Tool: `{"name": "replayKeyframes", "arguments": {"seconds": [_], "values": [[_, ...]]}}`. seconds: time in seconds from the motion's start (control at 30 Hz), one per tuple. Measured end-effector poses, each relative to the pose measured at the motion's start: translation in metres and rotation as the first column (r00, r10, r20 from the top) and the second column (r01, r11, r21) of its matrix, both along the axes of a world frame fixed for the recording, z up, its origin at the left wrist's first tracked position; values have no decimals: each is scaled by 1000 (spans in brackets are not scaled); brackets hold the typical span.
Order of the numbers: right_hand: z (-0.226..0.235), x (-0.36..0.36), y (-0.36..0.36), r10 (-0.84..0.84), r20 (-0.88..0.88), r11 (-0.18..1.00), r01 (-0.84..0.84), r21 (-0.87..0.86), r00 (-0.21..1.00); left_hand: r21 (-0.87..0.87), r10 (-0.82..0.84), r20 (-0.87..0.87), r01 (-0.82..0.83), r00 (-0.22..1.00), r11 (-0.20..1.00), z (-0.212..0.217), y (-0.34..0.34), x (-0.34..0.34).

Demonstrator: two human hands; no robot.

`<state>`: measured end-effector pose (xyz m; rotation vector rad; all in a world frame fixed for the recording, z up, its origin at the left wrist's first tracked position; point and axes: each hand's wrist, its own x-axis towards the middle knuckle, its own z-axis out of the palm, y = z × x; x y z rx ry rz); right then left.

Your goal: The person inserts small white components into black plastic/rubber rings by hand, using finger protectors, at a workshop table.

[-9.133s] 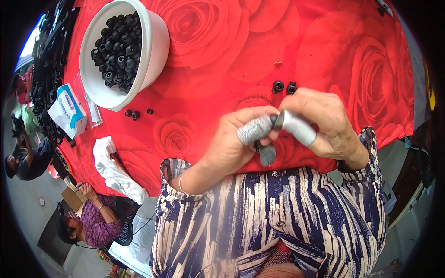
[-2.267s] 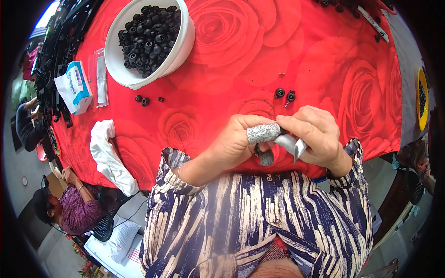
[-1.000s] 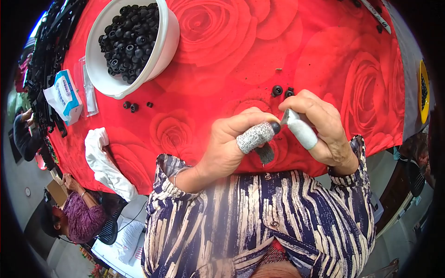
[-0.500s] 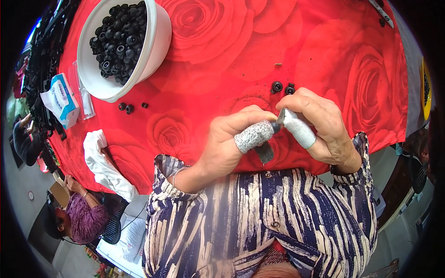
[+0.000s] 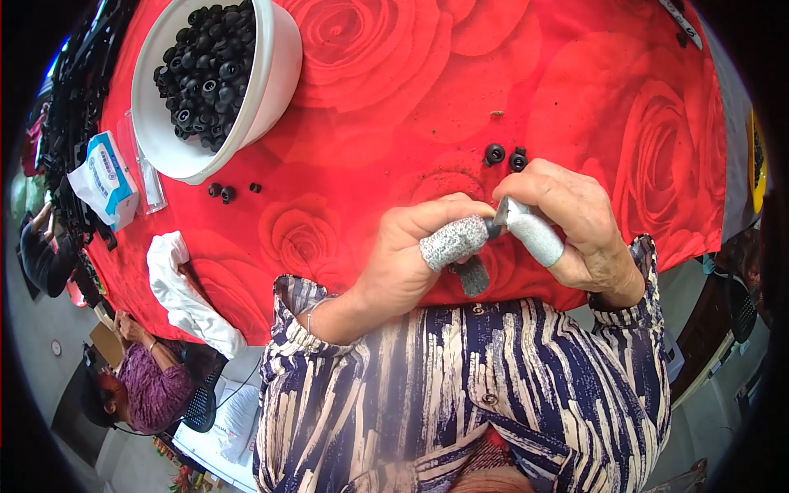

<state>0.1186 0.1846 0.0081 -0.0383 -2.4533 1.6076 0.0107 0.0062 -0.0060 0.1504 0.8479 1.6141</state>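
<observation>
My left hand [image 5: 411, 251] is closed on a small black rubber part [image 5: 494, 229], mostly hidden behind the fingers. Grey speckled finger covers wrap two of its fingers. Against that part, my right hand [image 5: 567, 226] pinches a small metal blade [image 5: 502, 212] between the thumb and a forefinger in a pale grey cover. Both hands meet above the near edge of the table. Just beyond the right hand lie two black rubber parts, one a round piece [image 5: 494, 154] and the other a ridged piece [image 5: 518, 159].
A white bowl [image 5: 283, 82] heaped with black rubber parts [image 5: 209, 78] stands at the far left on the red rose-patterned tablecloth [image 5: 362, 164]. Several loose black pieces [image 5: 228, 194] lie below it. Further left are a tissue pack [image 5: 107, 177] and a white cloth [image 5: 181, 287]. Another person [image 5: 148, 382] sits at lower left.
The hands stay together with the blade at the black part and shift only slightly. The whole view has moved a little; nothing is put down or picked up.
</observation>
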Motion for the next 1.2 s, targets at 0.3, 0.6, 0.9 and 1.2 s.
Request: {"name": "replayKeyframes", "arguments": {"seconds": [0.3, 0.6, 0.9, 1.2], "values": [[-2, -2, 1, 13, -137, 996, -1, 89, 990, -115, 109, 144, -92, 984, 989, -1, 4, -8], [-1, -6, -14, -21, -366, 933, 149, 326, 931, -185, -9, 229, 52, 973, 981, 12, 5, -2], [3, 9, -11, -27, -507, 941, 193, 278, 862, 29, 181, -771, -250, 611, 968, 57, -13, -23], [14, 3, 1, -186, -574, 894, 379, 237, 798, 250, 150, -967, -649, -208, 719, 85, -12, -129]]}}
